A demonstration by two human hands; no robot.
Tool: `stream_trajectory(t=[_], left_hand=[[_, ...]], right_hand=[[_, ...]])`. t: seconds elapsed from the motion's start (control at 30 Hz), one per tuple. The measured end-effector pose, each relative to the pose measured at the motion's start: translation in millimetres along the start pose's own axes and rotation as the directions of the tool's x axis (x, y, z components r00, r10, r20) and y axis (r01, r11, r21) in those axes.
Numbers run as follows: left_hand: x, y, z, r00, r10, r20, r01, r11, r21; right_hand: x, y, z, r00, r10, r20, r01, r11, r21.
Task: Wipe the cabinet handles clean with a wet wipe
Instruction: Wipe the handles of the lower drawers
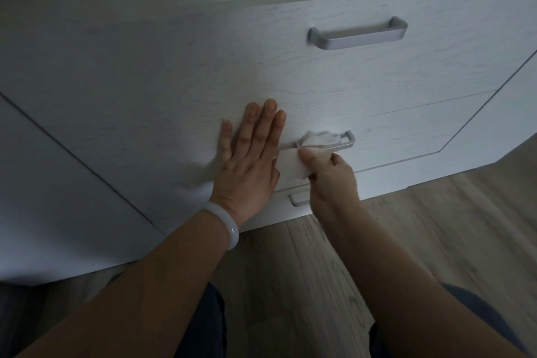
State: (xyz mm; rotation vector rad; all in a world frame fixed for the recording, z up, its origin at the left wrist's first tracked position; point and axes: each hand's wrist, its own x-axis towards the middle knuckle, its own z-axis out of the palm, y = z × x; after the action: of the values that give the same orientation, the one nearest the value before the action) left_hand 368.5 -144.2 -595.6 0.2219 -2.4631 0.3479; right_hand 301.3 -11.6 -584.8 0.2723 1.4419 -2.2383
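A white cabinet front [174,73] carries three silver bar handles. The top handle [357,33] is bare. The middle handle [344,142] has a white wet wipe [293,164] draped over and around its bar. My right hand [331,180] pinches the wipe against that bar, thumb on top. My left hand [250,154] lies flat on the drawer front just left of the middle handle, fingers together and extended, holding nothing. Only the left end of the bottom handle [297,200] shows under my right wrist.
A pale bangle [225,225] circles my left wrist. Wood-grain floor [436,227] runs below the cabinet. My knees in dark trousers [203,322] sit close to the cabinet base. A cabinet door [43,183] adjoins on the left.
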Motion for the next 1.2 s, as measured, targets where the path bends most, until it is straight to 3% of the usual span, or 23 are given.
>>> stream_trajectory(t=[0.2,0.37,0.43,0.63,0.8,0.97,1.07,1.2], left_hand=[[0,0,-2,1.000,-0.005,0.029,0.004,1.000,0.022],[0,1,-3,1.000,-0.006,0.021,0.006,1.000,0.009],[0,0,-2,1.000,-0.006,0.018,0.006,1.000,0.018],[-1,0,-4,1.000,-0.005,0.029,0.004,1.000,0.013],[1,0,-3,1.000,-0.006,0.029,0.006,1.000,0.000],[-1,-1,-5,0.999,-0.004,0.041,0.003,0.999,0.032],[0,0,-5,0.999,-0.010,0.037,0.009,1.000,0.028],[-1,0,-4,1.000,-0.014,0.027,0.013,1.000,0.028]], right_hand=[[29,-24,-21,0.993,-0.062,-0.103,0.082,0.978,0.194],[11,-4,-8,0.991,-0.128,-0.040,0.125,0.990,-0.072],[7,3,-1,0.992,-0.123,-0.016,0.120,0.987,-0.102],[24,-23,-17,0.986,-0.124,-0.111,0.138,0.981,0.135],[7,0,0,1.000,-0.019,0.021,0.018,0.999,0.048],[26,-35,-21,0.998,0.017,-0.056,0.000,0.955,0.296],[22,-31,-23,0.998,-0.034,-0.059,0.047,0.971,0.233],[11,-11,-9,0.991,-0.114,-0.075,0.111,0.993,-0.039]])
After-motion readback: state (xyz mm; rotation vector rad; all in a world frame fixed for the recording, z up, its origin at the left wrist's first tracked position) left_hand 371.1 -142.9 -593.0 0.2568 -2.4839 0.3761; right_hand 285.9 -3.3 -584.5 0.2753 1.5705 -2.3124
